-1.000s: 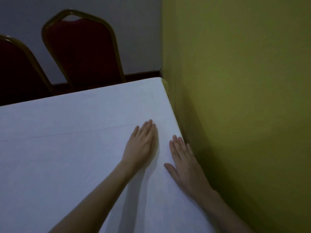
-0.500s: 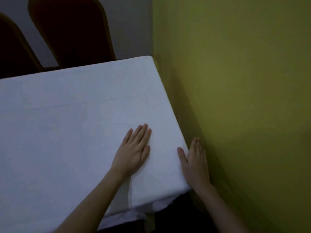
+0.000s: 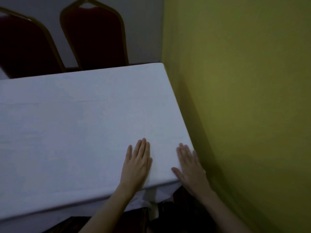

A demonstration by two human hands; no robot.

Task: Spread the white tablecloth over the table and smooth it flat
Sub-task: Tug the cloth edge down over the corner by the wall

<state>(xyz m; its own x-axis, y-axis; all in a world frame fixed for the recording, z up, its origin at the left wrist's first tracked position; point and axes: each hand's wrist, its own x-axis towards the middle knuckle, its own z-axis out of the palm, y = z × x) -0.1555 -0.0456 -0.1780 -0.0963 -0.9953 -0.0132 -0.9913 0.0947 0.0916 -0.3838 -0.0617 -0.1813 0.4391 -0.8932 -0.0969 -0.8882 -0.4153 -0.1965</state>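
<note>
The white tablecloth [image 3: 80,125] covers the table top and hangs a short way over the near edge, with a bunched fold under the near right corner. My left hand [image 3: 138,163] lies flat on the cloth close to the near edge, fingers straight and together. My right hand [image 3: 190,167] lies flat on the near right corner of the cloth, fingers straight, its outer edge at the table's right side. Both hands hold nothing.
A yellow-green wall [image 3: 244,98] stands tight against the table's right side. Two red chairs with gold frames [image 3: 96,36] stand behind the far edge, before a grey wall. Dark floor shows below the near edge.
Both hands slid back toward me along the cloth to the near edge. The right hand, off the table's side half a second ago, is back on the corner of the cloth.
</note>
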